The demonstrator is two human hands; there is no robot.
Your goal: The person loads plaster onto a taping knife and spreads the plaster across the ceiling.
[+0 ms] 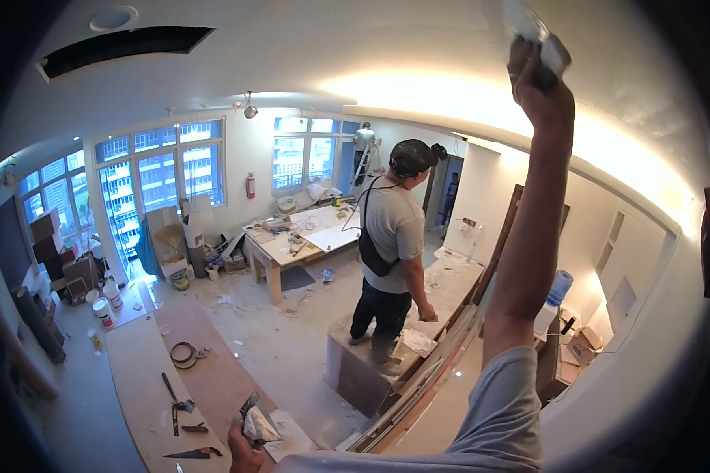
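Observation:
My right hand (540,75) is raised high at the ceiling (418,47), closed round a putty knife (532,27) whose pale blade is blurred against the surface. Low in the view, my left hand (244,451) grips a broad putty knife (252,406) that carries a heap of white putty (260,428). Its handle is hidden in the fingers. Beside that hand, on a board-topped bench, lie a handsaw (193,453), a hammer (183,405) and a roll of tape (183,355).
A co-worker (390,229) in a cap stands on a long platform (363,370) ahead of me. Another person (363,142) is near a stepladder (364,165) at the back. A littered worktable (292,248) and buckets (102,310) stand farther off. The ceiling has a dark slot (126,51).

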